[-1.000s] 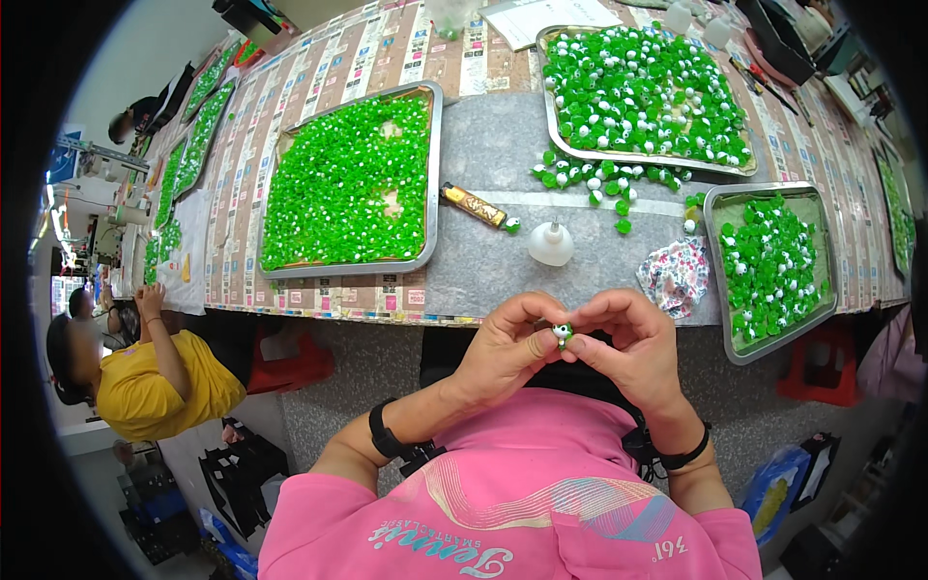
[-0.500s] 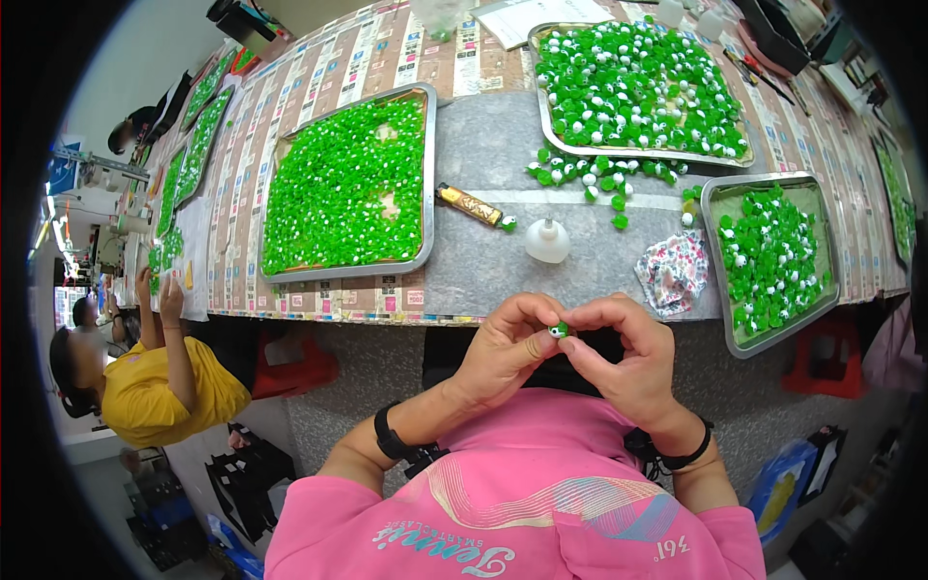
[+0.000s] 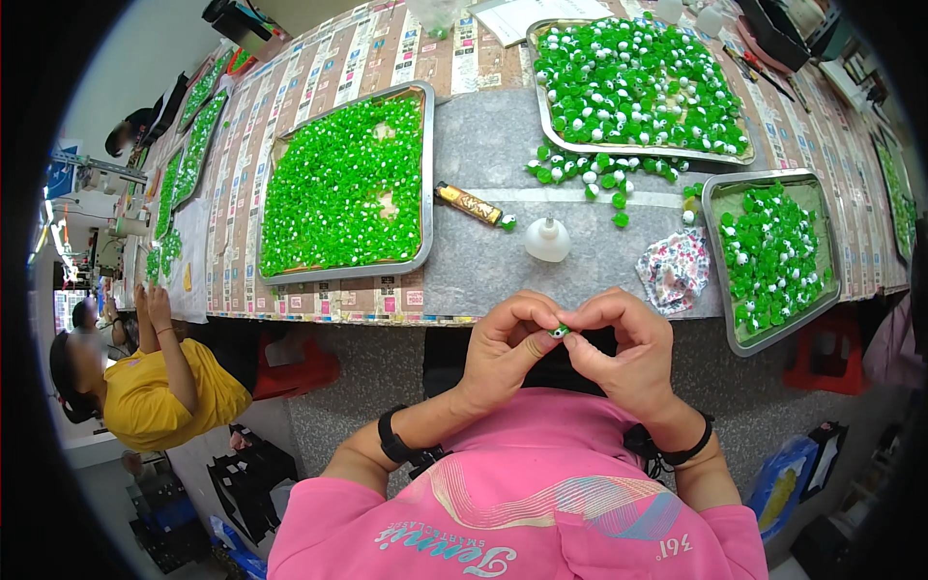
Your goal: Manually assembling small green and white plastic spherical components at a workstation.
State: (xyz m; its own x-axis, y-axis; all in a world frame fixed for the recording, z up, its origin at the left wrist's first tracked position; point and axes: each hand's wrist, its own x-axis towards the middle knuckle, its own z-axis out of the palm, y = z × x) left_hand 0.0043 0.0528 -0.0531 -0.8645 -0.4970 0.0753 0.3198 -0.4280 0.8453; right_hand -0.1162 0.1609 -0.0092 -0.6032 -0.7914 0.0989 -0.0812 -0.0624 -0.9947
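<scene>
Close to the table's front edge, my left hand [image 3: 510, 346] and my right hand [image 3: 623, 340] meet, both pinching one small green-and-white piece [image 3: 560, 331] with a dark spot. Fingertips cover most of it. Just beyond them stands a white squeeze bottle [image 3: 548, 240] with a thin metal tip. Left of the bottle lies a gold-and-dark stick [image 3: 470, 204] with a green-and-white piece at its end. A floral cloth [image 3: 674, 271] is crumpled on the right. Loose green pieces with white balls [image 3: 619, 184] lie behind the bottle.
A tray of small green pieces [image 3: 429, 184] is at left. Trays of green-and-white pieces stand at the back [image 3: 619, 151] and right [image 3: 716, 242]. Pliers and tools [image 3: 759, 70] lie at far right. A person in yellow [image 3: 174, 391] works at left; red stools [image 3: 824, 362] stand under the table.
The small piece has turned slightly between my fingertips; my hands stay in nearly the same place. The person in yellow has lowered their hands a little.
</scene>
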